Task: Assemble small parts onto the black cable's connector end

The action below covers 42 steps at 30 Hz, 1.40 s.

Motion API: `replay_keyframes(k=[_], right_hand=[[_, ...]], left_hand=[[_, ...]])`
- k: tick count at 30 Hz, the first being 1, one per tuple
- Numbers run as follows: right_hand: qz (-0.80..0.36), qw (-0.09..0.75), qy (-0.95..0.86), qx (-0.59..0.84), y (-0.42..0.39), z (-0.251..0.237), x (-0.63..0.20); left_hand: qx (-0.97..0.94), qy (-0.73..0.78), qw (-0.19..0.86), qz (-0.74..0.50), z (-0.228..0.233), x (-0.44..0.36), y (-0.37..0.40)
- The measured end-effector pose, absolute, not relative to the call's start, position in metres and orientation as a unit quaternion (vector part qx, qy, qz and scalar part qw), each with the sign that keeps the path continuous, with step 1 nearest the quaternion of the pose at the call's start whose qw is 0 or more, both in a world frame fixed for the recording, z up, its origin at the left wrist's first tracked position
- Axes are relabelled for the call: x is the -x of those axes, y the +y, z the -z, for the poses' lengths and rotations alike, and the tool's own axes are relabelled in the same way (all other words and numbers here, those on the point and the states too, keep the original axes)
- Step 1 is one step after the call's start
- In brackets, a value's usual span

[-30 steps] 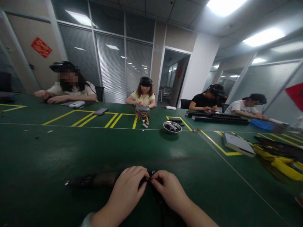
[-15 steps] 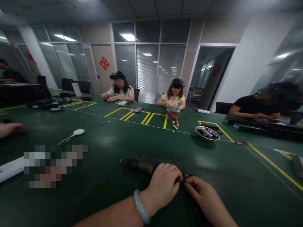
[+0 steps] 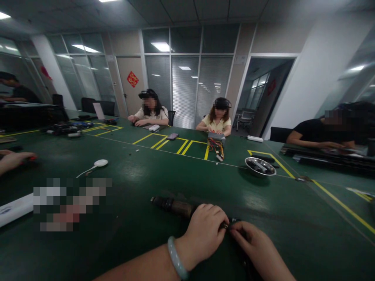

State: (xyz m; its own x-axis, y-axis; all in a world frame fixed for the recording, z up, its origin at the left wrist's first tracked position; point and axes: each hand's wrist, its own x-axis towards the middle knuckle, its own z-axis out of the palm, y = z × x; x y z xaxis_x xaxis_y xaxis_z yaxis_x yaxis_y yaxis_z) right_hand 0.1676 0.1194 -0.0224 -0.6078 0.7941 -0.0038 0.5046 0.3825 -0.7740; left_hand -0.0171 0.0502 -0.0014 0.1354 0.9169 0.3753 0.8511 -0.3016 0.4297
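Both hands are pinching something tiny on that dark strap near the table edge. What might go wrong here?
The left hand and right hand pinch a small fitting on the dark strap; it could slip from the grip and be hard to spot on the green table. The strap's free end lies loose and might slide as they pull.

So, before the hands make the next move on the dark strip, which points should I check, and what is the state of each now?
1. Left hand on the dark strip: ok, it covers the strip's near part.
2. Right hand at the joint: ok, fingertips meet the left hand's.
3. Small part between fingertips seated: cannot tell, too small.
4. Strip lies flat on the green table: ok.
5. Metal bowl apart from the hands: ok.
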Motion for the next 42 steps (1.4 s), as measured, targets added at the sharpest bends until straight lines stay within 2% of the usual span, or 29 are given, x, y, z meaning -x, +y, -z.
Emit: replay_keyframes(k=[12,31,42], right_hand=[[-0.373,0.186,-0.816,0.400,0.119,0.024,-0.169],[-0.340,0.269,-0.792,0.429,0.113,0.019,-0.169],[-0.315,0.282,-0.779,0.463,0.115,0.031,-0.168]], left_hand=[[-0.746,0.591,0.060,-0.302,-0.001,0.016,0.049],[-0.746,0.595,0.062,-0.293,0.005,0.012,0.058],[-0.775,0.573,0.056,-0.262,0.023,0.022,0.073]])
